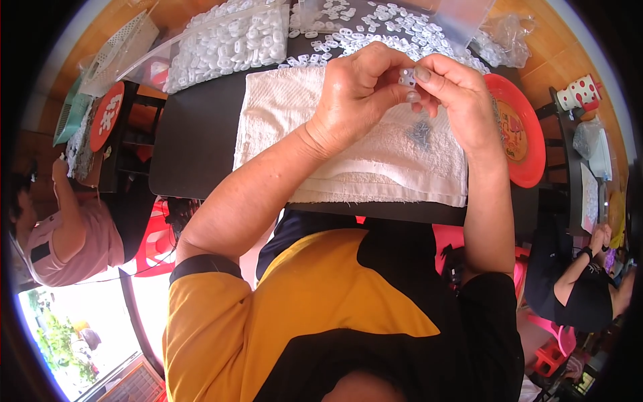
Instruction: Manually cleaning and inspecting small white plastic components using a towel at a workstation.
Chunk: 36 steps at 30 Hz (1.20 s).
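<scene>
both hands pinched together on a small clear plastic piece [407, 78], left hand [355, 94] and right hand [455, 97] equally close, long axis too small to tell | held just above the white towel [315, 154] on the dark counter [201, 147] | clear bag of white pieces [228, 40] far-left, red round plate [519, 134] right

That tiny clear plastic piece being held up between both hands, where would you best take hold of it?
Judging by the view, pinch the clear piece by its outer edges with fingertips, coming from either side, as the left hand and right hand do above the towel. It looks small and flat, so a fingertip pinch probably suits it; finer detail is too small to tell.
</scene>
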Each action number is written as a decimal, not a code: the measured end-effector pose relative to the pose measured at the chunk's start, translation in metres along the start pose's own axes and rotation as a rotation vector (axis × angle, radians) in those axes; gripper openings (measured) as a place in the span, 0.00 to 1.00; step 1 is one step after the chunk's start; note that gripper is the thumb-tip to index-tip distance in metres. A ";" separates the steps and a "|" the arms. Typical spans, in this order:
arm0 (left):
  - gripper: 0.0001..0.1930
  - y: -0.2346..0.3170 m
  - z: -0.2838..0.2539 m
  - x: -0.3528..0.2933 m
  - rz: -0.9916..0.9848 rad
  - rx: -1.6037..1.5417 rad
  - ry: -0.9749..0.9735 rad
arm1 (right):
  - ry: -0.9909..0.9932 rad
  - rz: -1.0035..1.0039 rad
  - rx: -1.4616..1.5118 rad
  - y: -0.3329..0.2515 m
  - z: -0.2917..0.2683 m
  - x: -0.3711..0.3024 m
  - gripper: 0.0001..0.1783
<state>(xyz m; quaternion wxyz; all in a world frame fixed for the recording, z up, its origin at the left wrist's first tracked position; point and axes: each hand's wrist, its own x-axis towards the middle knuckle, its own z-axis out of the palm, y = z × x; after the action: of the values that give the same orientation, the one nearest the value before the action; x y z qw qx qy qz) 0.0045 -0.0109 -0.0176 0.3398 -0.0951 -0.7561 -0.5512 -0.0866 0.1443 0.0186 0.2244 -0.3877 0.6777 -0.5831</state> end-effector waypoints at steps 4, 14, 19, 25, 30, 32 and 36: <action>0.14 0.003 -0.002 0.003 0.073 0.058 -0.049 | -0.006 -0.011 0.039 0.001 -0.005 -0.001 0.13; 0.13 0.007 -0.008 0.000 0.187 0.169 -0.106 | -0.096 0.113 0.264 -0.008 -0.001 -0.006 0.11; 0.13 0.011 -0.010 0.000 0.218 0.206 -0.102 | -0.096 0.090 0.217 -0.009 0.001 -0.008 0.11; 0.14 0.009 -0.016 0.002 0.231 0.220 -0.127 | -0.116 0.106 0.280 -0.004 0.004 -0.007 0.11; 0.14 0.004 -0.015 0.004 0.249 0.214 -0.150 | -0.077 0.103 0.313 -0.003 0.006 -0.006 0.10; 0.13 0.001 -0.014 0.005 0.261 0.206 -0.137 | -0.076 0.102 0.307 -0.001 0.006 -0.005 0.10; 0.13 0.003 -0.016 0.004 0.252 0.249 -0.151 | -0.091 0.119 0.335 -0.001 0.007 -0.004 0.10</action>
<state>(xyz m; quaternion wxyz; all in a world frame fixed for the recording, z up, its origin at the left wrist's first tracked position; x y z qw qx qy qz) 0.0094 -0.0253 -0.0098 0.3574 -0.1875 -0.8240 -0.3977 -0.0784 0.1427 0.0173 0.3502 -0.3301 0.5822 -0.6554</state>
